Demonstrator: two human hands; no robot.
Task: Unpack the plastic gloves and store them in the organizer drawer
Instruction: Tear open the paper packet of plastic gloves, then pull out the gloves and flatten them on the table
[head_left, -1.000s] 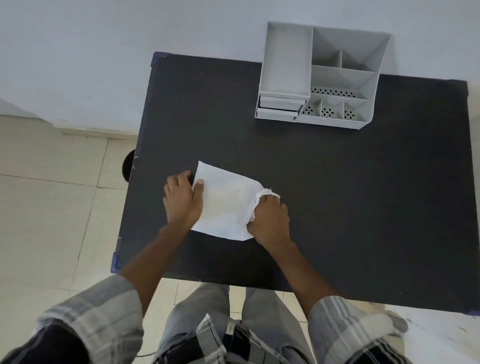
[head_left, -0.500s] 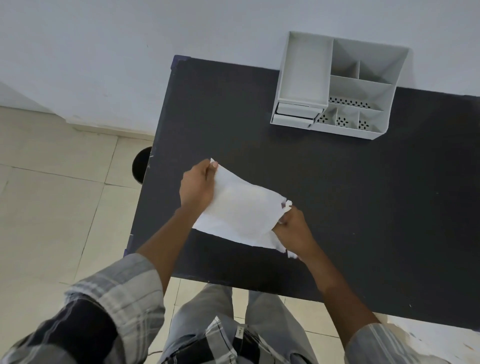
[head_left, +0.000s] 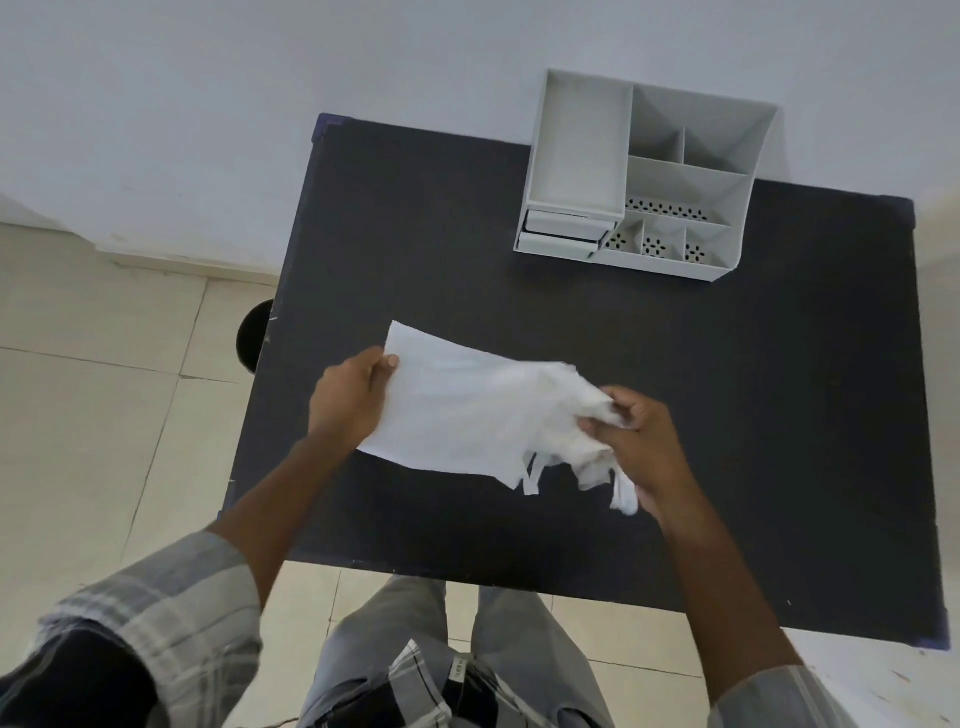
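A white packet is held above the black table. My left hand pinches the packet's left edge. At the packet's torn right end, my right hand grips a crumpled bunch of thin plastic gloves that sticks out of the opening, with glove fingers hanging down below my hand. The grey organizer stands at the table's far edge against the wall. Its two small drawers sit shut at its lower left front.
The organizer has an open tray on the left and several open compartments on the right. A dark round object shows on the tiled floor beside the table's left edge. My legs are under the near edge.
The packet went from lying pressed on the table to being lifted. My right hand has pulled to the right, and the gloves now bulge out of the packet's torn end.
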